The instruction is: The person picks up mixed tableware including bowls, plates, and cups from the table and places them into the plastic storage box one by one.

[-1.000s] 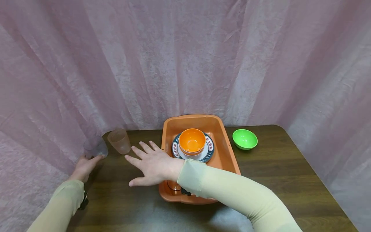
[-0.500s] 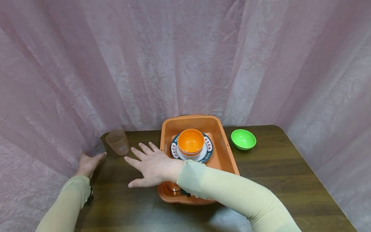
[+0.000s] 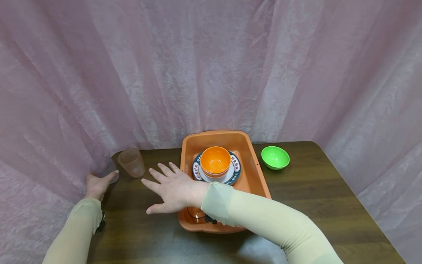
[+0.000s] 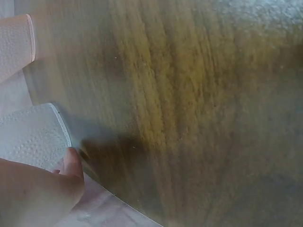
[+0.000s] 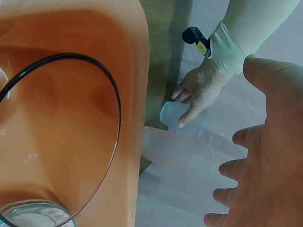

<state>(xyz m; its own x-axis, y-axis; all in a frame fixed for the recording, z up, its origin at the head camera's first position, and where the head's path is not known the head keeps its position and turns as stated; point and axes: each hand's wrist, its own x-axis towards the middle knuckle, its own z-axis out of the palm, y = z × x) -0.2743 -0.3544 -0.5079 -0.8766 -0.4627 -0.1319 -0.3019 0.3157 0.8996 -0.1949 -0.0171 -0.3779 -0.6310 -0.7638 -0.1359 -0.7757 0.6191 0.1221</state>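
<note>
At the table's far left corner my left hand [image 3: 97,185] grips a clear, textured plastic cup [image 3: 103,168] between thumb and fingers. The left wrist view shows the thumb [image 4: 72,163] along the clear cup [image 4: 35,135], near its base edge. Just right of it stands a pinkish translucent cup [image 3: 132,163], untouched. My right hand [image 3: 174,189] holds nothing; its fingers are spread, palm down, over the table left of the orange basin [image 3: 260,172]. Its forearm crosses above the basin and hides part of it.
Inside the basin, an orange bowl [image 3: 215,161] sits stacked on a plate with a dark patterned rim [image 3: 235,174]. A dark circular rim [image 5: 118,113] of a see-through item is also in there. A green bowl [image 3: 275,157] stands right of the basin. Pink curtain [image 3: 211,73] backs the table.
My left forearm has swung slightly right, and my left hand and the clear cup have shifted slightly at the corner. My right hand stays spread in place. The head view has shifted slightly.
</note>
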